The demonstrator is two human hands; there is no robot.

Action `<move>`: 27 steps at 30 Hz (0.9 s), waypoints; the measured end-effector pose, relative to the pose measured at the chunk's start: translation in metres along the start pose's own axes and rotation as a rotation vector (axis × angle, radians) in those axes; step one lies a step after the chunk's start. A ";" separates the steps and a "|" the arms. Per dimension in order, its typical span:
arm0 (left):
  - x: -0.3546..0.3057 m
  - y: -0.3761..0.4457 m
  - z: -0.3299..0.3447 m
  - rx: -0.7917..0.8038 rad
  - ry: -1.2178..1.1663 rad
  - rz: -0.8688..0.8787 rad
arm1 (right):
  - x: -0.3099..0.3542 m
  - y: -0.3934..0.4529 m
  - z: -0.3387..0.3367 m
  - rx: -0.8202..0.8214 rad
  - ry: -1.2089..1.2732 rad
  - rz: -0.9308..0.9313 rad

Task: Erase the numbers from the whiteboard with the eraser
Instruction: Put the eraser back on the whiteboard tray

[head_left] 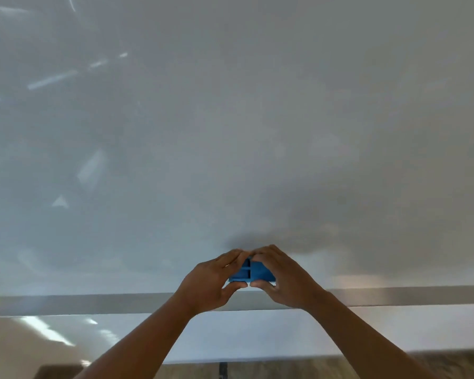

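A large whiteboard point(230, 119) fills most of the view, and its surface shows only glare and faint smudges, with no readable numbers. Low on the board, a blue eraser point(253, 272) is pressed against it. My left hand point(212, 280) holds the eraser's left side, thumb below and fingers on top. My right hand point(281, 277) grips the right side the same way. Fingers cover most of the eraser.
A grey metal frame strip point(93, 303) runs along the board's bottom edge. Below it lies a pale glossy panel point(244, 335), then a wood-look floor point(271, 372) at the bottom of the view.
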State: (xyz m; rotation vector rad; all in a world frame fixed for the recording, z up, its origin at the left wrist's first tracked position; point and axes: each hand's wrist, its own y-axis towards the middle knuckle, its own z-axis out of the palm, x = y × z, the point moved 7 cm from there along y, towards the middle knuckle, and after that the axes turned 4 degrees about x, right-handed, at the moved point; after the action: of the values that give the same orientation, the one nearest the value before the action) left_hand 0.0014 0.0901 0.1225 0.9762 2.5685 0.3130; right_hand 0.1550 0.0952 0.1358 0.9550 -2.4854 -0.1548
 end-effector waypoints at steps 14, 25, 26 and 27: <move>0.030 -0.031 0.111 0.282 -0.043 -0.325 | -0.065 -0.046 0.094 0.173 -0.037 0.223; 0.019 -0.024 0.152 0.195 0.162 -0.410 | -0.096 -0.056 0.135 0.106 -0.130 0.324; 0.020 -0.023 0.157 0.187 0.160 -0.418 | -0.098 -0.057 0.138 0.106 -0.139 0.330; 0.020 -0.022 0.162 0.186 0.157 -0.428 | -0.101 -0.058 0.141 0.105 -0.147 0.337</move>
State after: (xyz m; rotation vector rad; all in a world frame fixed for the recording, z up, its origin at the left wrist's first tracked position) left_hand 0.0421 0.0996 -0.0363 0.4478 2.9029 0.0329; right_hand 0.1895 0.1091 -0.0434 0.5675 -2.7707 0.0171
